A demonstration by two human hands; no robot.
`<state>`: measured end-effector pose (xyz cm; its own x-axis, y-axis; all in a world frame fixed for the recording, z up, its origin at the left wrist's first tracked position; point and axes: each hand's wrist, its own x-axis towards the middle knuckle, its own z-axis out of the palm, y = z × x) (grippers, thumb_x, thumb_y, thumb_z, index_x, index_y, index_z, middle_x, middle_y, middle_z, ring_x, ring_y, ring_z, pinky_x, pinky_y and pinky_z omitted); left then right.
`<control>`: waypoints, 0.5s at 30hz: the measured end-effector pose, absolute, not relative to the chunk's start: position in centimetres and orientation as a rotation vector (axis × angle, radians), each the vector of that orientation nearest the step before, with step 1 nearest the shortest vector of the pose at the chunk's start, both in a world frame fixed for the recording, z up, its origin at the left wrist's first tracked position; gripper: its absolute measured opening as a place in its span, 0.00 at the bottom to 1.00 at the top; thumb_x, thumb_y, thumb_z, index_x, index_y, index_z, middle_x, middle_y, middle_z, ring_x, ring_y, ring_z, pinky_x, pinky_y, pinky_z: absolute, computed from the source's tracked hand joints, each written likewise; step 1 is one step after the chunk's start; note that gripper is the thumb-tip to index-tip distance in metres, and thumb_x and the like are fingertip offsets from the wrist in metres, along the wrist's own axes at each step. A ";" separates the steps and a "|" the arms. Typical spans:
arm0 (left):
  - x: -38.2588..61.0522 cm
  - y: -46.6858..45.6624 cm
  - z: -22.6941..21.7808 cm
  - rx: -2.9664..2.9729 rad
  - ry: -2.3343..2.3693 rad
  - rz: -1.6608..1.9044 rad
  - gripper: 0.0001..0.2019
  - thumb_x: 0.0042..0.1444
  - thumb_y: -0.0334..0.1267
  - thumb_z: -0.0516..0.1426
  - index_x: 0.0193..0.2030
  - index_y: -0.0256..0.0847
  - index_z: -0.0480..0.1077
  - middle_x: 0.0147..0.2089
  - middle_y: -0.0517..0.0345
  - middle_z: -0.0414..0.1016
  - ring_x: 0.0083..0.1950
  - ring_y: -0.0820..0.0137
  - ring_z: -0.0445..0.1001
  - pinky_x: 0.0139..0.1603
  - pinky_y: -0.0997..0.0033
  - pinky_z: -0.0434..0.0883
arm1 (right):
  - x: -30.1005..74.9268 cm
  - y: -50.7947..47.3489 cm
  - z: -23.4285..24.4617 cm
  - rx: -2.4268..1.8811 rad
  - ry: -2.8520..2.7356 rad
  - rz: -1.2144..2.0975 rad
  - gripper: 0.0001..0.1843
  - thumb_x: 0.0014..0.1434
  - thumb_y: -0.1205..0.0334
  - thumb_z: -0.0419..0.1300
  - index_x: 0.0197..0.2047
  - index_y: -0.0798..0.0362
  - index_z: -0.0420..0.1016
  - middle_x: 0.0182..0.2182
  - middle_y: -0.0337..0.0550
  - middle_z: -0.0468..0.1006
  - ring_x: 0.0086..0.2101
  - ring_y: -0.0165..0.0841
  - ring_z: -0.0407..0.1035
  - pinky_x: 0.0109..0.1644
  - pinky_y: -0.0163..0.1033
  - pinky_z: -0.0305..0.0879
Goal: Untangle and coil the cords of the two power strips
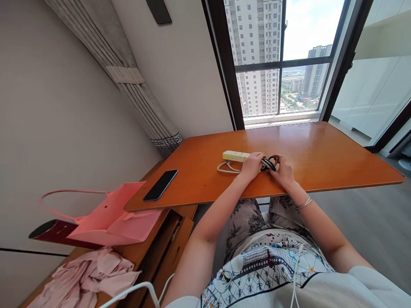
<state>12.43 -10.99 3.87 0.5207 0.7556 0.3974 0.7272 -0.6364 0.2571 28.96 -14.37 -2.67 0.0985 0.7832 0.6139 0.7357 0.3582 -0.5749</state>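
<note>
On the wooden table lies a pale yellow power strip (236, 156), its white cord (229, 170) looped in front of it. My left hand (253, 164) is closed at the strip's right end, its fingers on a bundle of black cable (268, 164). From the other side my right hand (283, 171) grips the coiled black cable between thumb and fingers. Both hands meet at the bundle, just above the tabletop near its front edge. Part of the strip and some of the cable are hidden behind my left hand.
A dark phone (160, 185) rests on the left of the wooden table (199, 171). Left of the table, a pink bag (118, 214), a dark red tube-like object (64, 233) and crumpled pink cloth (86, 278) sit on a lower cabinet. Windows (282, 64) stand behind the table.
</note>
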 end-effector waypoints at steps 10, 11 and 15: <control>12.2 -11.3 3.4 2.621 1.498 0.940 0.14 0.63 0.35 0.59 0.55 0.40 0.71 0.60 0.43 0.69 0.59 0.57 0.72 0.56 0.61 0.70 | 29.0 -14.5 -2.0 -1.232 -1.525 0.240 0.18 0.54 0.61 0.60 0.50 0.51 0.68 0.50 0.52 0.80 0.50 0.41 0.76 0.57 0.49 0.71; 12.2 -11.3 3.4 2.611 1.532 0.952 0.14 0.62 0.37 0.59 0.54 0.39 0.70 0.58 0.44 0.70 0.57 0.58 0.72 0.54 0.62 0.70 | 29.0 -14.5 -1.9 -1.213 -1.501 0.280 0.17 0.55 0.60 0.60 0.49 0.50 0.68 0.50 0.51 0.81 0.51 0.41 0.76 0.57 0.49 0.71; 12.0 -11.4 3.4 2.590 1.583 0.932 0.12 0.63 0.46 0.59 0.46 0.41 0.70 0.47 0.49 0.72 0.47 0.61 0.73 0.45 0.66 0.68 | 29.2 -14.5 -1.7 -1.192 -1.375 0.444 0.18 0.55 0.56 0.62 0.47 0.50 0.66 0.41 0.48 0.84 0.43 0.41 0.79 0.50 0.48 0.73</control>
